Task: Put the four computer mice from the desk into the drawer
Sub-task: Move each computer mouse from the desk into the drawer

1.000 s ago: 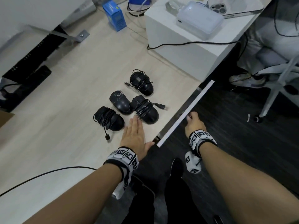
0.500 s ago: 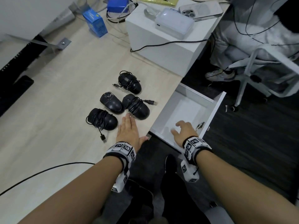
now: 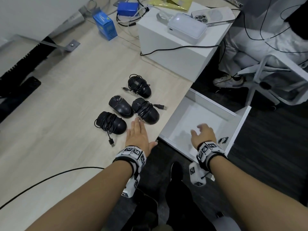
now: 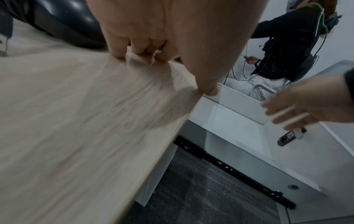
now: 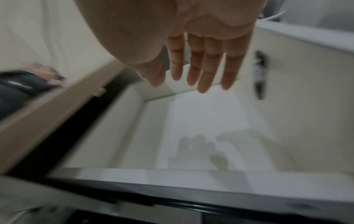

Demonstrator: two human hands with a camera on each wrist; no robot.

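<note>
Mice (image 3: 130, 104) mid-frame look light, hard, slick; grab across the sides, cords wrapped, both hands (image 3: 137, 135) (image 3: 202, 134) flat and empty.

A pale wood-grain worktop (image 3: 55, 100) fills the left of the room, with a white cabinet (image 3: 176, 52) at its far end. Dark carpet (image 3: 270, 142) covers the floor to the right, where a white office chair (image 3: 273, 70) stands near black cables (image 3: 260, 29).
</note>
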